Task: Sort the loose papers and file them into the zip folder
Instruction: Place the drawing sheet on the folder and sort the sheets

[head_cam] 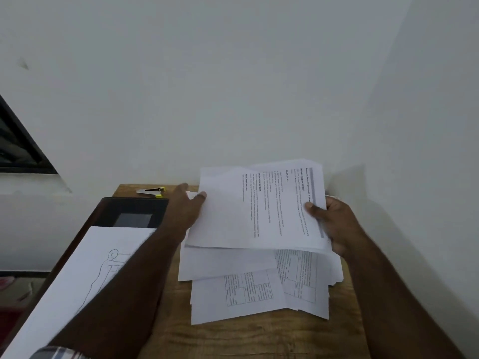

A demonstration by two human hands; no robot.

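On the wooden desk, a dark zip folder is lying at left under a drawing sheet. Both hands are gripping a printed sheaf above the loose papers: left hand apparently pinching its left edge, right hand clamping its right, long axis running away from the person.

I see a wooden bench with a plain grain pushed up against a pale wall, and at its far left corner lies a small metal stapler with yellow parts. To the left, part of a dark-framed window or screen cuts into my view at an angle. Low on the left edge I make out a strip of floor with something red on it, too blurred to tell what it is.
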